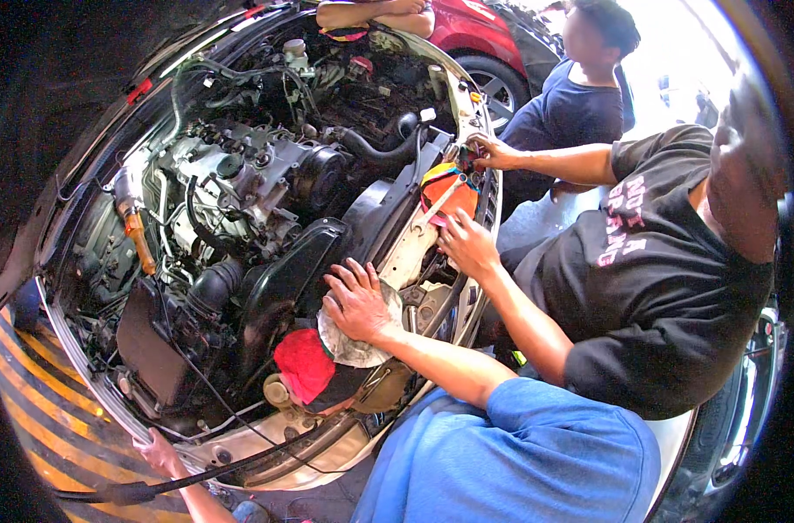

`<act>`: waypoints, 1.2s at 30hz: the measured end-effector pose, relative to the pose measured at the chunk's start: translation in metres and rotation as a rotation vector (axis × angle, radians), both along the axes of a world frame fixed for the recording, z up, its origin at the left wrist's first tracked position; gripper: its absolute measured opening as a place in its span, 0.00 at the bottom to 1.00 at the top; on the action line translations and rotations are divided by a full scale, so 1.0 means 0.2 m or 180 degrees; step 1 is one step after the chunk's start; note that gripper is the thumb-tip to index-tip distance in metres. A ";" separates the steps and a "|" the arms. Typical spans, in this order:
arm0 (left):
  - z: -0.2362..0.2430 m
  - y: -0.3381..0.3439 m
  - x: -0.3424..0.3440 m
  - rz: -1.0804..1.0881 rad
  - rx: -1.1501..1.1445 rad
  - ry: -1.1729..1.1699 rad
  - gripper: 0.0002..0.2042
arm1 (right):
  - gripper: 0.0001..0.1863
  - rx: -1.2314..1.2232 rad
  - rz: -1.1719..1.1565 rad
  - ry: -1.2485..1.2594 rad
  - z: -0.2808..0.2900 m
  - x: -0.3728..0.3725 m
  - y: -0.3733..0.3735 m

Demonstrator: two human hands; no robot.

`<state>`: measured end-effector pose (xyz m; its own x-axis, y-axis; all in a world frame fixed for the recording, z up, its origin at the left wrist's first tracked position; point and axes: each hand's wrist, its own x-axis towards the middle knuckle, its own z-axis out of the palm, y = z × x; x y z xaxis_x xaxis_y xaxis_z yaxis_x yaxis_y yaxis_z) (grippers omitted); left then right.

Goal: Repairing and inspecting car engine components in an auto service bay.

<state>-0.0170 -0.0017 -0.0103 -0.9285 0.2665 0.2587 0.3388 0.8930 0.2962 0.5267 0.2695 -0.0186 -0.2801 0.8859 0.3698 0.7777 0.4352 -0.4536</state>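
Observation:
My right hand [362, 305] lies with fingers spread on a crumpled grey-white cloth [384, 347] at the front edge of the engine bay. Beside that cloth sits a red and black cloth [304, 364]. At the lower left, my left hand [159, 453] rests on the pale rim of the car body, its fingers stretched over the edge. Across from me, a co-worker in a black shirt has one hand [468, 246] at a long wrench [442, 199] lying over an orange cloth [458, 193]. Their other hand [494, 154] is by the wrench's far end.
The engine [240, 166] fills the bay, with a black plastic housing [296, 261] nearer me. An orange-handled work lamp [138, 237] hangs at left, its cable trailing forward. A thick black rod or hose [196, 478] crosses the front. Another person [580, 100] stands beyond, near a red car [466, 30].

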 end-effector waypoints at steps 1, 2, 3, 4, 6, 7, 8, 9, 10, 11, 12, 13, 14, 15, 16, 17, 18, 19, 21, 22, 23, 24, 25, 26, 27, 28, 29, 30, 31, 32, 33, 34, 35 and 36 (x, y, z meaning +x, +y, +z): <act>-0.01 0.00 -0.01 -0.0026 0.0035 0.0037 0.36 | 0.25 -0.0025 -0.0021 -0.0036 0.00 0.00 0.00; -0.02 0.00 -0.02 0.0055 0.0085 0.0013 0.37 | 0.25 0.0034 -0.0018 -0.0023 0.00 0.00 0.00; -0.03 0.00 -0.03 -0.0001 -0.0003 0.0058 0.37 | 0.25 0.0039 -0.0024 -0.0030 0.00 0.00 0.00; -0.04 0.00 -0.05 0.0055 -0.0078 0.0040 0.37 | 0.25 -0.0081 -0.0037 -0.0083 0.00 0.00 0.00; -0.06 0.00 -0.07 0.0076 -0.0123 0.0050 0.37 | 0.25 0.0020 -0.0012 -0.0008 -0.01 0.00 0.00; -0.06 -0.01 -0.08 0.0038 -0.0093 0.0075 0.37 | 0.25 0.0006 -0.0006 0.0003 -0.01 0.00 0.00; -0.07 -0.01 -0.09 0.0135 -0.0082 0.0004 0.37 | 0.25 -0.0092 -0.0011 -0.0016 -0.01 0.00 0.00; -0.07 -0.02 -0.09 0.0037 -0.0101 0.0042 0.37 | 0.25 -0.0025 -0.0004 -0.0004 -0.01 0.00 0.00; -0.07 -0.02 -0.09 0.0077 -0.0128 -0.0013 0.37 | 0.25 -0.0033 -0.0007 -0.0018 -0.01 0.00 0.00; -0.06 -0.03 -0.08 0.0119 -0.0156 -0.0068 0.37 | 0.25 -0.0112 -0.0016 -0.0063 -0.01 0.00 0.00; -0.06 -0.02 -0.08 0.0116 -0.0148 -0.0086 0.37 | 0.25 -0.0038 0.0000 -0.0026 -0.01 0.00 0.00; -0.06 -0.02 -0.08 0.0111 -0.0143 -0.0105 0.37 | 0.25 -0.0037 0.0006 -0.0019 -0.01 0.00 0.00; -0.05 -0.02 -0.08 0.0104 -0.0140 -0.0122 0.36 | 0.25 -0.0135 -0.0002 -0.0047 -0.01 0.01 0.00; -0.05 -0.02 -0.08 0.0103 -0.0138 -0.0130 0.36 | 0.25 -0.0063 0.0011 -0.0010 -0.01 0.01 0.00; -0.05 -0.02 -0.08 0.0100 -0.0137 -0.0137 0.36 | 0.25 -0.0087 0.0010 -0.0007 0.00 0.01 0.00; -0.05 -0.02 -0.08 0.0116 -0.0013 -0.0131 0.35 | 0.25 -0.0190 -0.0004 -0.0039 0.00 0.01 0.00; -0.05 -0.02 -0.08 0.0041 -0.0086 -0.0055 0.35 | 0.25 -0.0103 0.0021 0.0000 0.00 0.01 0.00; -0.05 -0.03 -0.08 -0.0020 -0.0037 0.0031 0.35 | 0.25 -0.0098 0.0027 0.0002 0.00 0.01 -0.01; -0.05 -0.02 -0.08 0.0073 -0.0084 0.0037 0.34 | 0.25 -0.0152 0.0009 -0.0023 0.00 0.01 -0.01; -0.05 -0.02 -0.08 -0.0114 0.0115 0.0104 0.34 | 0.25 -0.0132 0.0012 0.0018 0.00 0.01 -0.01; -0.05 -0.02 -0.08 0.0017 -0.0046 0.0050 0.34 | 0.25 -0.0024 0.0018 0.0095 -0.01 0.01 -0.01; -0.05 0.00 -0.09 0.0143 -0.0151 0.0081 0.34 | 0.26 -0.0124 -0.0005 0.0070 -0.01 0.01 0.00; -0.05 0.00 -0.09 -0.0010 0.0028 -0.0051 0.35 | 0.27 -0.0189 0.0000 0.0106 -0.02 0.01 0.00; -0.06 0.02 -0.09 -0.0037 0.0230 0.0201 0.32 | 0.27 -0.0213 0.0027 0.0092 -0.02 0.01 0.00; -0.06 0.02 -0.10 -0.0157 0.0298 0.0382 0.29 | 0.28 -0.0158 0.0019 0.0210 -0.03 0.01 0.00; -0.07 0.03 -0.10 -0.0596 0.0704 0.0517 0.27 | 0.28 -0.0213 0.0009 0.0261 -0.04 0.01 0.00; -0.06 0.03 -0.09 -0.1295 0.0985 0.1020 0.25 | 0.28 -0.0182 -0.0007 0.0335 -0.04 0.01 0.00; -0.08 0.07 -0.09 -0.1950 0.1328 0.1810 0.19 | 0.28 -0.0301 -0.0001 0.0339 -0.05 0.01 0.00; -0.08 0.09 -0.07 -0.1476 0.0923 0.1386 0.19 | 0.29 -0.0206 -0.0025 0.0366 -0.05 0.01 0.00; -0.09 0.11 -0.04 -0.1014 0.0534 0.1074 0.19 | 0.29 -0.0195 -0.0017 0.0422 -0.06 0.01 0.00; -0.11 0.14 -0.01 -0.0783 0.0347 0.0979 0.19 | 0.29 -0.0065 -0.0039 0.0478 -0.07 0.01 0.00; -0.12 0.17 0.03 -0.0707 0.0249 0.0919 0.19 | 0.29 -0.0155 -0.0033 0.0444 -0.07 0.01 0.01; -0.13 0.20 0.06 -0.0687 0.0173 0.0887 0.19 | 0.30 -0.0199 -0.0020 0.0401 -0.08 0.00 0.01; -0.13 0.24 0.09 -0.0688 0.0141 0.0866 0.20 | 0.30 -0.0143 -0.0004 0.0442 -0.09 0.01 0.01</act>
